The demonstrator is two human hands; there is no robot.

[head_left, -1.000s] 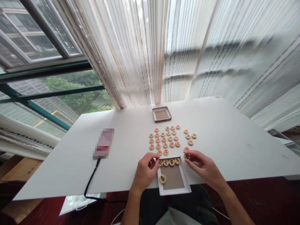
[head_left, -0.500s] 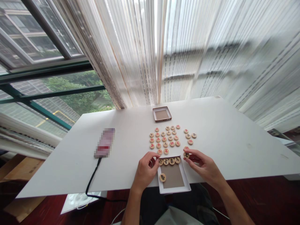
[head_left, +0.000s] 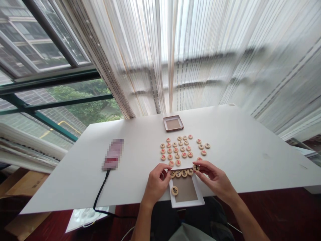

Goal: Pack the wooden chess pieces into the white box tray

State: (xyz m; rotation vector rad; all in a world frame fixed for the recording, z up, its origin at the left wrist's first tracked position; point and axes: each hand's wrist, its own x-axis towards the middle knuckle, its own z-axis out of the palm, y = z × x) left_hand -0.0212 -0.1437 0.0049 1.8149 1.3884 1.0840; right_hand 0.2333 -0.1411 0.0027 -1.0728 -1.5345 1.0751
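The right hand (head_left: 213, 178) pinches a black-marked disc (head_left: 196, 167) at one o'clock of the box (head_left: 188, 204). The left hand (head_left: 158, 179) is at ten o'clock; I cannot tell its grip. Filling seems in hand; the next move calls for careful lowering.

Room inside box (head_left: 187, 189), pieces (head_left: 182, 148) beyond, left hand (head_left: 157, 182) apparently blocking corner

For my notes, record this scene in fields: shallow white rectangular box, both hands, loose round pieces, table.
Box: four round wooden discs with black characters along its far side, a fifth at its left wall
Left hand: at box's far left corner
Right hand: pinching another black-marked disc
Loose pieces: red- and black-marked wooden discs beyond box
Table: white
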